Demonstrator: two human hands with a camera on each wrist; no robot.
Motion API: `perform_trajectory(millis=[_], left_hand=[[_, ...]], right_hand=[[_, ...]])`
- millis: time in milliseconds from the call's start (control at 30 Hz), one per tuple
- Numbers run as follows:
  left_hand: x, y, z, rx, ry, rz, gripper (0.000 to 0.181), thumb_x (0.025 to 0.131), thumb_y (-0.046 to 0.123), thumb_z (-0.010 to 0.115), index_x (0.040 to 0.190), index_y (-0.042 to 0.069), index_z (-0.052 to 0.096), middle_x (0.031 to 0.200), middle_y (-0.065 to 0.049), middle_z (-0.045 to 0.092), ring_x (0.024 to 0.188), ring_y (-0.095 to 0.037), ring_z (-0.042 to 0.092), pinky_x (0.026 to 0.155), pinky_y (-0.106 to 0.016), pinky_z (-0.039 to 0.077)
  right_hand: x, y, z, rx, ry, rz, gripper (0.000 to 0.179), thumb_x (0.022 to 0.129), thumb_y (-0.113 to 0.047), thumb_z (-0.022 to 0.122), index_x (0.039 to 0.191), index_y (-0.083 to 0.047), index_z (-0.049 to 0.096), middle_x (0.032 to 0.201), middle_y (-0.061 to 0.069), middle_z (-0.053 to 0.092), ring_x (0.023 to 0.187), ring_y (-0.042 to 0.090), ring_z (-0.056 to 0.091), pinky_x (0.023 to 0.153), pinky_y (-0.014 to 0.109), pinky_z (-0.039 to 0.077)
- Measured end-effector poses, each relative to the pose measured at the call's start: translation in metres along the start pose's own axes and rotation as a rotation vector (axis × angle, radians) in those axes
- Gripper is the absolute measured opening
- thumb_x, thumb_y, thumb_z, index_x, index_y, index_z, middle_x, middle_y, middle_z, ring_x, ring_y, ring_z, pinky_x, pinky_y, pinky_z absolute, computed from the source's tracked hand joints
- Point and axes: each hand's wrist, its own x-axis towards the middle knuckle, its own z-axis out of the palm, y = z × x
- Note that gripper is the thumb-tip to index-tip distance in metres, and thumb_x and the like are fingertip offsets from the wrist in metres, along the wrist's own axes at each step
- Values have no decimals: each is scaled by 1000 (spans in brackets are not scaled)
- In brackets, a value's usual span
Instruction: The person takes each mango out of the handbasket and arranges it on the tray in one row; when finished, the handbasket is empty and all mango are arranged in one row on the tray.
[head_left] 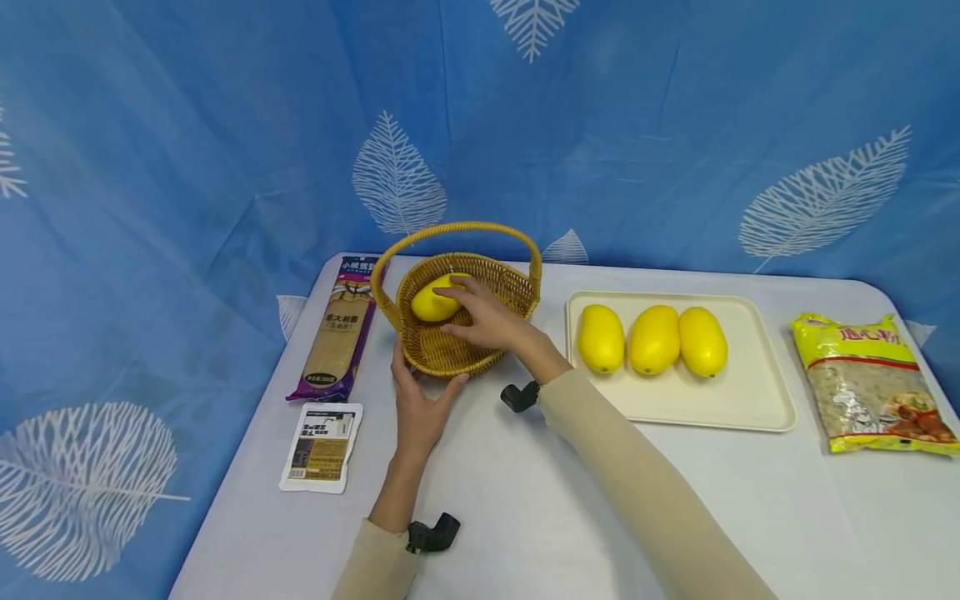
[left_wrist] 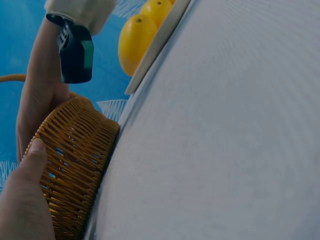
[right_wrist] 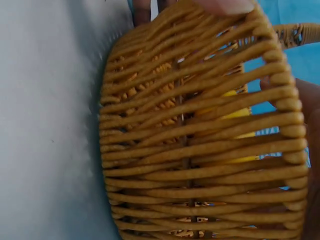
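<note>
A wicker basket (head_left: 457, 354) with a tall arched handle stands at the back left of the table, and one yellow mango (head_left: 431, 304) lies inside it. My left hand (head_left: 422, 417) holds the basket's near left side, its thumb on the woven outer wall near the rim in the left wrist view. Over the basket's opening is my right hand (head_left: 491, 321), reaching in from the right. Its spread fingers overlap the mango's right side, and the thumb stands apart from it. Through the weave in the right wrist view, bits of the yellow mango (right_wrist: 235, 117) show.
Right of the basket, a cream tray (head_left: 690, 408) holds three yellow mangoes (head_left: 602, 340). A pack of spaghetti (head_left: 337, 333) and a small white pouch (head_left: 321, 448) lie on the left. A yellow pasta bag (head_left: 873, 387) lies far right. Behind hangs a blue leaf-patterned cloth (head_left: 637, 150).
</note>
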Motion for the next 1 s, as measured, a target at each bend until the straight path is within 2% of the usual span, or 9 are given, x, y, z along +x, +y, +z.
perform_trajectory(millis=[167,367,667,867,1000], left_hand=[[1,-2,0,-4,-5,5,108,82,34,80,157,18,4,161,-10,17,141,-27,33,112,-47,36],[1,-3,-1,-8,-8,5,109,81,34,80,157,16,5,160,-13,18,140,-29,34,111,-47,36],[2,0,-1,4,-16,1,109,81,36,80,157,16,5,160,-12,19,139,-28,35,112,-46,36],[2,0,-1,17,-15,2,109,81,37,80,157,16,5,160,-12,18,141,-29,34,112,-47,36],[2,0,-2,26,-18,-8,109,81,38,80,157,18,4,161,-10,17,142,-28,33,112,-47,36]], right_hand=[[7,2,1,-7,-52,17,62,95,-37,63,152,-28,38,161,12,20,148,33,21,116,52,31],[15,6,5,-30,-67,-28,62,93,-36,66,149,-26,43,155,13,21,144,32,27,112,47,39],[16,10,7,33,-19,6,50,87,-37,74,132,-21,58,157,8,22,145,31,25,111,46,40],[18,10,9,37,5,10,42,85,-32,77,122,-19,61,153,5,30,141,31,32,111,46,39],[20,10,10,28,12,3,40,87,-30,76,122,-18,61,150,5,33,138,31,36,110,45,41]])
